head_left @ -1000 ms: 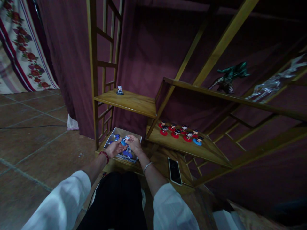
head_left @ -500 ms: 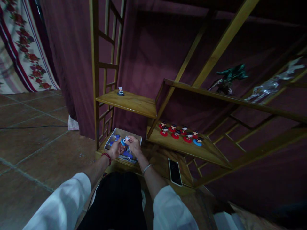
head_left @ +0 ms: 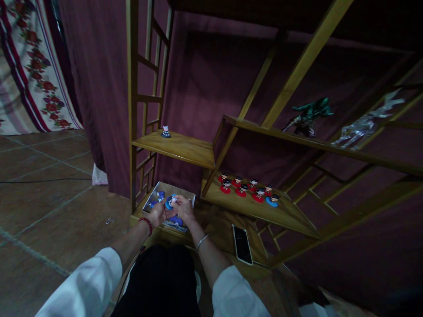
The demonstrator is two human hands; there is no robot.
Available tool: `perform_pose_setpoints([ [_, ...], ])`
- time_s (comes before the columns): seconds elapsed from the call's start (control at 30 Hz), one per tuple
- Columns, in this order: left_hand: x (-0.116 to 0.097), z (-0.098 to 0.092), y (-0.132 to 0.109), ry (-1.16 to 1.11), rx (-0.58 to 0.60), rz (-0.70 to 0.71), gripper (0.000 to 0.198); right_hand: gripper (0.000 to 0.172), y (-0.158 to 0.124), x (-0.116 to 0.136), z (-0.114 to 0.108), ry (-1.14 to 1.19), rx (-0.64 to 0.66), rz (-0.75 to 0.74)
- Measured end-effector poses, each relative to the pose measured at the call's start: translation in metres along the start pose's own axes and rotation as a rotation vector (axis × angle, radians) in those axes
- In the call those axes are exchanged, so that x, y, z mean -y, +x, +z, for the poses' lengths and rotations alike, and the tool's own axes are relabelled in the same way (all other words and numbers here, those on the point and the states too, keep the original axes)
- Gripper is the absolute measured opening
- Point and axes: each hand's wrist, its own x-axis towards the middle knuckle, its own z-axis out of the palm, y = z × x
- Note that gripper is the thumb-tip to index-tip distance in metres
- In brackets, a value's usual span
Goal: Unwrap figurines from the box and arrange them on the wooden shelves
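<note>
Between my two hands is a small figurine (head_left: 171, 201) with a blue round base and a white top. My left hand (head_left: 159, 214) holds the base side, its fingers partly spread beneath the figurine. With fingertips pinched, my right hand (head_left: 183, 208) grips the white upper part. Both hands are above an open cardboard box (head_left: 189, 193) on the lowest shelf. Inside the box lie several blue and purple figurines (head_left: 161, 195), some hidden by my hands.
A single figurine (head_left: 165, 132) stands on the upper left shelf (head_left: 185, 147). Several red-based figurines (head_left: 243, 189) and a blue-based one (head_left: 272, 200) stand on the right shelf. A phone (head_left: 242, 244) lies below them. A green statue (head_left: 312, 115) and a clear horse-like one (head_left: 366, 123) sit higher up.
The figurine has turned in my hands, so its blue base shows more. My left hand has opened out more under it. The view has shifted slightly.
</note>
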Motion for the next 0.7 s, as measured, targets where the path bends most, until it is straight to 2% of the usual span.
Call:
perform_pose_setpoints([
  [0.27, 0.006, 0.002, 0.003, -0.087, -0.031, 0.005, 0.024, 0.019, -0.004, -0.003, -0.003, -0.112, -0.013, -0.029],
  [0.53, 0.014, 0.011, 0.008, -0.181, -0.043, 0.100, 0.024, 0.019, -0.005, -0.011, -0.003, -0.197, 0.002, -0.009],
  [0.7, 0.013, 0.015, 0.005, -0.208, -0.062, 0.089, 0.027, 0.019, -0.006, -0.013, -0.003, -0.205, -0.008, 0.003],
])
